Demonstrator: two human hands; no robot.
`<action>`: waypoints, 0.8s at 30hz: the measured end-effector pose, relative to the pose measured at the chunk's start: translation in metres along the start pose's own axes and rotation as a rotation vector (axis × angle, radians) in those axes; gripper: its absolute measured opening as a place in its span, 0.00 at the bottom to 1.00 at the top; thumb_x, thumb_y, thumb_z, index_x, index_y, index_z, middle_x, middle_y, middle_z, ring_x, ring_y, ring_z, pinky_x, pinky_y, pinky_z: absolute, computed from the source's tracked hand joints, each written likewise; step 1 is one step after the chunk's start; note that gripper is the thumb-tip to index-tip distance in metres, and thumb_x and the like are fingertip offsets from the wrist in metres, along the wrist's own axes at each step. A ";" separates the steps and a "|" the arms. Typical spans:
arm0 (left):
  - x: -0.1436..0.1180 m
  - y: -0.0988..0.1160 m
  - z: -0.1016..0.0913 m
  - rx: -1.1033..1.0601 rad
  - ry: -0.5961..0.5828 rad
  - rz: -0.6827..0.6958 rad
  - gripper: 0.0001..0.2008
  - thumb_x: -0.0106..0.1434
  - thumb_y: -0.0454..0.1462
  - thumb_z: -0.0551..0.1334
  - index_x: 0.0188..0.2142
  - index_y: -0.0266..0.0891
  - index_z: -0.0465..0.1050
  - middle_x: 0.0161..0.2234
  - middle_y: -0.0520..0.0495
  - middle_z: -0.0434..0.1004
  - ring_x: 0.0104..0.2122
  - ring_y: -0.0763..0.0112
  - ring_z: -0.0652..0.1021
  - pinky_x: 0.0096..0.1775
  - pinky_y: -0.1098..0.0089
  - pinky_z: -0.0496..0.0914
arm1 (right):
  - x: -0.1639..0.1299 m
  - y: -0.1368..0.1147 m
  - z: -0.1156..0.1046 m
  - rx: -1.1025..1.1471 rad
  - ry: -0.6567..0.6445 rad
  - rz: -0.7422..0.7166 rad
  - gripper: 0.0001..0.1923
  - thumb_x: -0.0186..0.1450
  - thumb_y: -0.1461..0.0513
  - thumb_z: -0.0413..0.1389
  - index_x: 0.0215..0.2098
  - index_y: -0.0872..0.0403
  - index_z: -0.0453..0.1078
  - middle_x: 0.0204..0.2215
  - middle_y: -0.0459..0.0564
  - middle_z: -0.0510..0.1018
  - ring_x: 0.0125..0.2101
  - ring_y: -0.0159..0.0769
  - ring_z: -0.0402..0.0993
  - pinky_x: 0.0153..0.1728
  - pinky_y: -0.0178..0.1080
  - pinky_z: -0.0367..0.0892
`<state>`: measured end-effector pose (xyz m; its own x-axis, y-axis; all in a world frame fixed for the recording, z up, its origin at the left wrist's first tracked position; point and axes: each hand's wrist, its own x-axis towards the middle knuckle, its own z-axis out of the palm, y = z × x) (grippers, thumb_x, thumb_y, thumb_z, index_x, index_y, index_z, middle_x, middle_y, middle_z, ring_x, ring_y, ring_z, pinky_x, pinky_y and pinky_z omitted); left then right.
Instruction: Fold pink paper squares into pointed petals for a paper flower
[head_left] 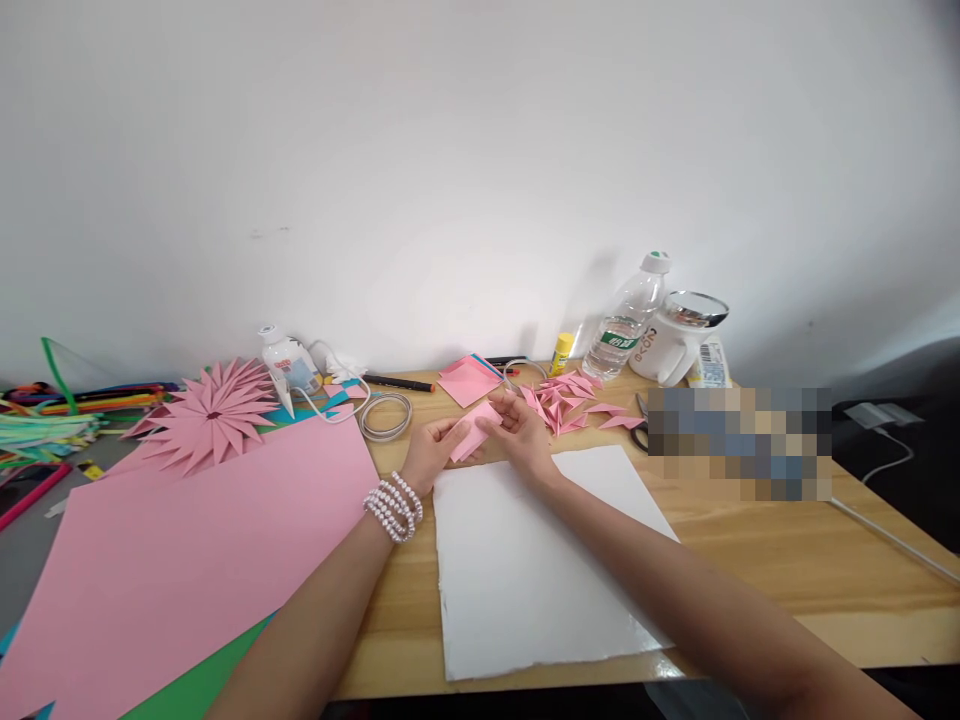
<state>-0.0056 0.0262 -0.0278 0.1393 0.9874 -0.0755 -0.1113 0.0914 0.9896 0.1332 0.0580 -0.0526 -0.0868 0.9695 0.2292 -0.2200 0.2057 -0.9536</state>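
both hands hold one small pink paper piece (472, 432): left hand (433, 452) pinches its lower end, right hand (521, 430) its upper end. its long axis slants from lower left to upper right. beyond the right hand, a water bottle (624, 318) bears a green label, writing unreadable; the white mug (679, 340) shows illegible lettering.

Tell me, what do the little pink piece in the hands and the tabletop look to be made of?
Pink piece: seemingly thin matte paper, creased flat between left hand and right hand. Tabletop: apparently light wood or wood-look laminate, grain streaks visible.
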 end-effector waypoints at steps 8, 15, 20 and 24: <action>0.001 -0.002 -0.003 0.006 -0.014 0.031 0.16 0.52 0.45 0.60 0.32 0.32 0.72 0.25 0.45 0.77 0.25 0.65 0.77 0.29 0.66 0.71 | -0.001 -0.005 0.000 0.024 0.022 0.000 0.17 0.50 0.56 0.59 0.36 0.56 0.68 0.30 0.49 0.73 0.30 0.34 0.70 0.34 0.37 0.66; 0.000 0.001 -0.004 0.046 -0.021 0.055 0.17 0.51 0.42 0.62 0.36 0.31 0.72 0.28 0.42 0.78 0.28 0.63 0.77 0.31 0.66 0.71 | -0.001 -0.005 0.001 0.012 0.035 -0.011 0.16 0.51 0.56 0.58 0.36 0.55 0.69 0.28 0.48 0.73 0.27 0.32 0.69 0.30 0.36 0.66; -0.002 0.006 -0.001 0.077 0.008 0.063 0.18 0.51 0.44 0.61 0.36 0.32 0.73 0.29 0.44 0.78 0.27 0.65 0.77 0.28 0.68 0.70 | -0.001 -0.006 0.002 -0.041 0.034 -0.051 0.14 0.51 0.58 0.58 0.35 0.55 0.70 0.25 0.46 0.71 0.24 0.29 0.66 0.27 0.34 0.64; -0.003 0.004 0.004 -0.026 0.016 -0.033 0.21 0.49 0.45 0.62 0.37 0.31 0.71 0.25 0.44 0.77 0.24 0.64 0.77 0.28 0.65 0.71 | -0.003 -0.008 0.003 -0.076 0.033 -0.068 0.15 0.51 0.58 0.58 0.36 0.55 0.69 0.20 0.43 0.67 0.21 0.28 0.63 0.24 0.33 0.63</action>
<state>-0.0027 0.0234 -0.0237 0.1272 0.9857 -0.1104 -0.1326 0.1272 0.9830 0.1324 0.0530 -0.0455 -0.0418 0.9567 0.2882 -0.1494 0.2792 -0.9485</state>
